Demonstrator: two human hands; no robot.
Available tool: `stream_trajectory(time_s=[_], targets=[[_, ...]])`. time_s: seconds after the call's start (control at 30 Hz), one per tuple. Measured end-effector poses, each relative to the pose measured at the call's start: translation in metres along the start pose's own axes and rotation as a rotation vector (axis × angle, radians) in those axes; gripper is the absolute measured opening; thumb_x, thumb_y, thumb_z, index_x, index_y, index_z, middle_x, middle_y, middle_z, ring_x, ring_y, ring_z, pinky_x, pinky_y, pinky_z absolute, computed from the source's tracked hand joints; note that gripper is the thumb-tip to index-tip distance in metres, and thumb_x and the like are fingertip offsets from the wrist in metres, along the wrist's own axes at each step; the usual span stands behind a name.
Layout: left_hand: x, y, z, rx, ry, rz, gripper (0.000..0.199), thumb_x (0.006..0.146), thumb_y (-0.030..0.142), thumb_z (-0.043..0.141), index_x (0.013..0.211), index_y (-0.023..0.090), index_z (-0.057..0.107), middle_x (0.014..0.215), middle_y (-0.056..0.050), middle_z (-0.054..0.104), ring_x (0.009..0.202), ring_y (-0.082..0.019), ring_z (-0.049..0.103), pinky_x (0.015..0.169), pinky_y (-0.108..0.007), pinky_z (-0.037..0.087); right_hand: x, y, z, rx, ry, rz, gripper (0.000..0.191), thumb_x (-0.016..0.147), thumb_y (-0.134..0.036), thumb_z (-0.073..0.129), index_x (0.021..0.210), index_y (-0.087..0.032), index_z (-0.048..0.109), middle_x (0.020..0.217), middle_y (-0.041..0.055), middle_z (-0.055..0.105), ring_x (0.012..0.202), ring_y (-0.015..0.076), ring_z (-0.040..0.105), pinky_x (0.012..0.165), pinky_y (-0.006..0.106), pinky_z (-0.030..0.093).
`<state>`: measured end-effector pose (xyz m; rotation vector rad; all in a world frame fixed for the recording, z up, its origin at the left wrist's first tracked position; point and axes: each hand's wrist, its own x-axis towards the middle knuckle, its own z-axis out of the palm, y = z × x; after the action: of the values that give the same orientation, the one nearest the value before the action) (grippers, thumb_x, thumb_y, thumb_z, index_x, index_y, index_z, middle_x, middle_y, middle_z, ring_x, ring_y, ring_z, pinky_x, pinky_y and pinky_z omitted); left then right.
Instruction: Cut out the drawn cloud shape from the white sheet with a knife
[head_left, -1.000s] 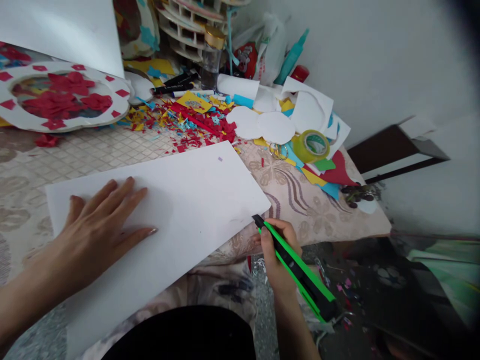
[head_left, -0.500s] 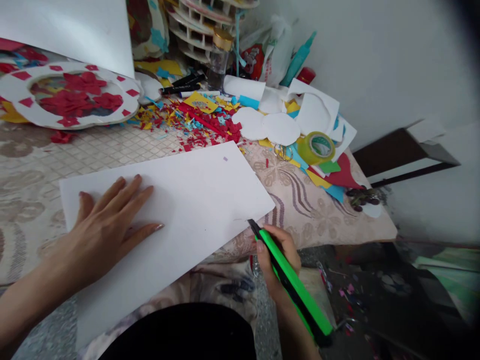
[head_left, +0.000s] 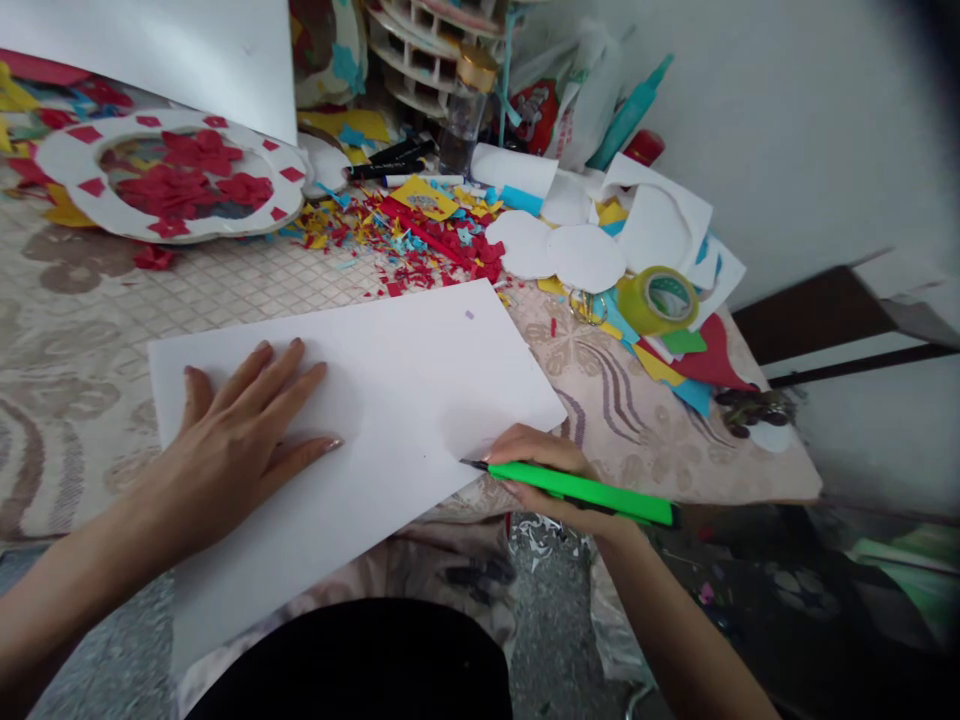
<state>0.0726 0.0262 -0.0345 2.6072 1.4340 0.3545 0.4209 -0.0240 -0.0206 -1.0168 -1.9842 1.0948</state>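
Bench (head_left: pixel 645 440) under white sheet (head_left: pixel 390 370), near edge overhanging, so prob. best worked over solid backing; L hand (head_left: pixel 225 455) flat on sheet, grip apart, firm even pressure advisable; R hand (head_left: pixel 544 450), grip clamped on green cutter (head_left: pixel 585 488), low slant; blade (head_left: pixel 474 464) at sheet, light touch safest.

The right hand (head_left: pixel 546 452) is partly hidden by the green cutter (head_left: pixel 585 488). The white panel (head_left: pixel 187 60) is cut off at upper left.
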Motion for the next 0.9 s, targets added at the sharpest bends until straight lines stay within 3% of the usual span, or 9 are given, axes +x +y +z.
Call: stream_trajectory(time_s=[0.3,0.6,0.9], targets=[[0.0,0.0,0.002,-0.006,-0.012,-0.023,0.057,0.102,0.051,0.026,0.147,0.018,0.036,0.16,-0.02,0.027,0.145,-0.048,0.024,0.104,-0.081,0.022,0.013,-0.003,-0.012,-0.019,-0.106,0.015,0.024,0.088,-0.022,0.059,0.109,-0.025,0.07,0.097,0.0033,0.073,0.092,0.0164,0.07,0.082,0.034,0.059],[0.001,0.007,-0.002,0.06,-0.039,-0.06,0.059,0.103,0.046,0.023,0.143,0.007,0.041,0.157,-0.024,0.031,0.146,-0.045,0.025,0.106,-0.077,0.023,0.029,-0.006,-0.025,-0.011,-0.265,0.04,0.024,0.087,-0.023,0.059,0.108,-0.025,0.072,0.099,0.0039,0.075,0.096,0.0168,0.07,0.086,0.035,0.058],[0.002,0.008,-0.003,0.067,-0.073,-0.076,0.062,0.104,0.048,0.02,0.144,0.005,0.041,0.157,-0.024,0.03,0.147,-0.044,0.023,0.107,-0.075,0.022,0.031,0.008,-0.039,0.048,-0.372,-0.03,0.024,0.092,-0.019,0.061,0.115,-0.021,0.069,0.105,0.0058,0.074,0.1,0.0157,0.069,0.087,0.033,0.056]])
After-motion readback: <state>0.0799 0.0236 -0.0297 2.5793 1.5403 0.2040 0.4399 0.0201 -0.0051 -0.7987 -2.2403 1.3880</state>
